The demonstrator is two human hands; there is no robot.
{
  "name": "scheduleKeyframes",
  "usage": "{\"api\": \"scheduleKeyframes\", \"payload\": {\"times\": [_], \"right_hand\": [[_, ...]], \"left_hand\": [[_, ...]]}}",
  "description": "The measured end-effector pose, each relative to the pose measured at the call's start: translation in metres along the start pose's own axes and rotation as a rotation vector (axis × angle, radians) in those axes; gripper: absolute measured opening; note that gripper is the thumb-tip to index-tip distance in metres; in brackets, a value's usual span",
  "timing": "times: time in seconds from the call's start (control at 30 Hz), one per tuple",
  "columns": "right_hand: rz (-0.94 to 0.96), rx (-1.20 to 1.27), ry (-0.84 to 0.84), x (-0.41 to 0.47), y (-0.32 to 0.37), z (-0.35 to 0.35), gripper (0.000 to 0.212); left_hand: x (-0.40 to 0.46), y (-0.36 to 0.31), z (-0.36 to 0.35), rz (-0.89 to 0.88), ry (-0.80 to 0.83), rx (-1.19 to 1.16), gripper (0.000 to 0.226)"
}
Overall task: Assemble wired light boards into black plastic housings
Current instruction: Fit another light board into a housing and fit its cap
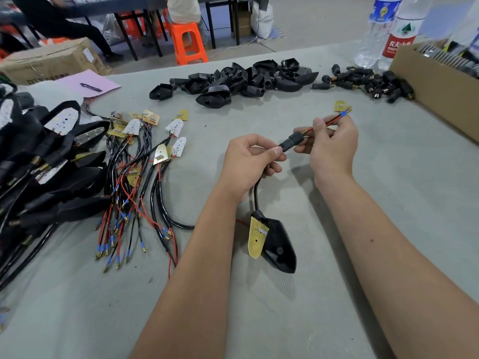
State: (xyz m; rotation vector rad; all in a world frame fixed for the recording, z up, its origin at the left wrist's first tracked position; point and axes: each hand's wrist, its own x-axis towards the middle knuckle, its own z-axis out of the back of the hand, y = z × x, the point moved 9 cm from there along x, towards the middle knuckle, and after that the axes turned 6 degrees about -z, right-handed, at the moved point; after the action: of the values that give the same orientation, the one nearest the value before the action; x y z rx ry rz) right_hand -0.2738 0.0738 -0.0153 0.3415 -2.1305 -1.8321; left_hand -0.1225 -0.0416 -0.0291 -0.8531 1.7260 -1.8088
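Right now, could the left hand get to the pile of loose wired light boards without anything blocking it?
Probably not yet. The table between the left hand and the wired light boards lies open, but the hand is pinching a black connector on the cable that the right hand is threading, so it must let go first.

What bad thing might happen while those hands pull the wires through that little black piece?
The thin red wire pinched by the right hand might bend or snap if tugged hard through the black sleeve that the left hand holds. The yellow board sits only half in its housing, so pulling the cable might drag it out.
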Motion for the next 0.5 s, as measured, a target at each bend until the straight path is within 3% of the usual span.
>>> {"api": "scheduleKeyframes", "payload": {"times": [0.1,0.33,0.5], "right_hand": [[0.052,-0.049,-0.008,-0.001,0.005,0.002,0.014],[0.103,-0.146,-0.012,-0.003,0.009,0.001,0.018],[-0.048,0.035,-0.216,0.010,-0.003,0.030,0.018]], "left_hand": [[0.000,-0.001,-0.001,-0.006,0.011,0.029,0.020],[-0.002,-0.003,-0.013,-0.009,0.089,0.068,0.013],[-0.004,0.003,-0.011,0.102,0.168,0.023,0.016]]}}
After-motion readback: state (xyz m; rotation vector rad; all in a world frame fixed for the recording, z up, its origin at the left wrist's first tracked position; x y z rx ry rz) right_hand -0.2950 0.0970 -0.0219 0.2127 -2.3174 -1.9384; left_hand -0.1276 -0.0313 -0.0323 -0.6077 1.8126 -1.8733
